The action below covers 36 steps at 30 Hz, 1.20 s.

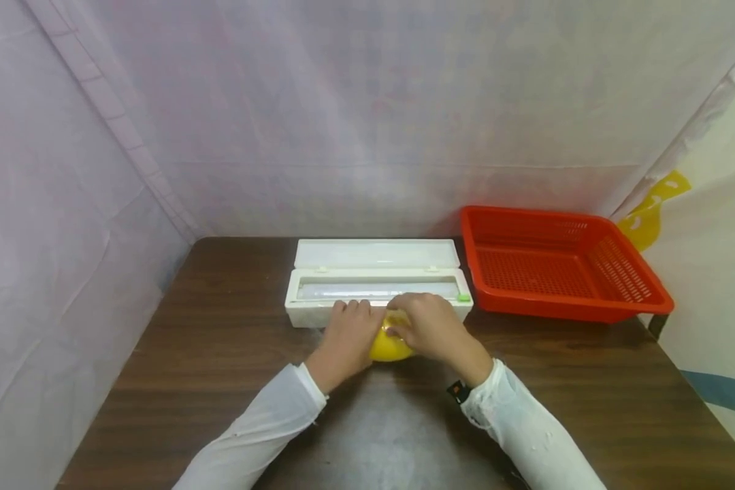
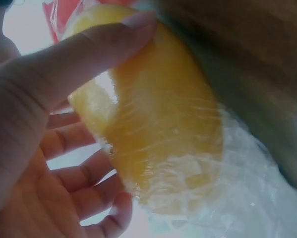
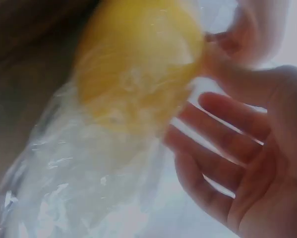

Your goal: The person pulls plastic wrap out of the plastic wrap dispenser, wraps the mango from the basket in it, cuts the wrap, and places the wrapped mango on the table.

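Note:
A smooth, rounded yellow fruit (image 1: 388, 346), mango-like in shape, is between both hands in front of a white cling film dispenser (image 1: 318, 316). Clear cling film (image 2: 242, 173) covers part of it in the left wrist view and trails off one end as a loose, wrinkled sheet. My left hand (image 1: 350, 337) grips the fruit, its thumb laid across the top and its fingers curled beneath. From the other side my right hand (image 1: 436, 327) pinches the wrapped fruit with thumb and bent fingers; in the right wrist view the film (image 3: 84, 173) hangs beside these fingers.
The dispenser's white lid (image 1: 376, 254) stands open at the back, with a roll (image 1: 373, 290) inside and a green slider (image 1: 463, 298) at its right end. A red plastic basket (image 1: 563, 309) sits at the back right of the brown wooden table (image 1: 208, 381). Pale curtains (image 1: 355, 122) enclose the table.

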{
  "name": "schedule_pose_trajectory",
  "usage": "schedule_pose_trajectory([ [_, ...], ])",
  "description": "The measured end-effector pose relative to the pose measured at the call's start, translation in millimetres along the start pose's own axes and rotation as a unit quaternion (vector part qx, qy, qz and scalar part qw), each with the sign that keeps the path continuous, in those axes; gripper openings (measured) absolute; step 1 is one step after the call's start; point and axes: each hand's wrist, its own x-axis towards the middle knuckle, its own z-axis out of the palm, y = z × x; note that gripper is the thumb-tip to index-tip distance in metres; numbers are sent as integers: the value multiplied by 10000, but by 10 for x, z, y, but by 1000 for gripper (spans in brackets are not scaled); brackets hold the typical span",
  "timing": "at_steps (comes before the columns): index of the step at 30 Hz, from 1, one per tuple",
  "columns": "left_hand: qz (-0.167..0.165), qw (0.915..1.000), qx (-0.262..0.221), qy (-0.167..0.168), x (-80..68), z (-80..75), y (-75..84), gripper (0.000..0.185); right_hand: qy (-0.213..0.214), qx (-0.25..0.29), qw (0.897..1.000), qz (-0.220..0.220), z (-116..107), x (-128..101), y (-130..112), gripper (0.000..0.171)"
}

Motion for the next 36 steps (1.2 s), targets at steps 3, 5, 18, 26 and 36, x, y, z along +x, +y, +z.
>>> schedule_pose_trajectory([
  [3,-43,9994,-317,-90,13,-40,-64,74,35,-324,9994,-150,-37,-17,-49,36],
  [5,-54,9986,-511,-109,13,-55,-100,75,-72,-489,9983,-303,-43,-31,-71,41],
  [18,151,9887,-1478,-219,38,-56,-194,69,51,-1829,9813,-602,31,-89,-223,65],
  [26,154,9769,-2059,-558,50,-87,-237,57,236,-2236,9723,-643,120,-94,-236,77],
  [36,30,9672,-2483,-537,7,-66,-228,48,326,-2419,9674,-678,216,-101,-215,79],
])
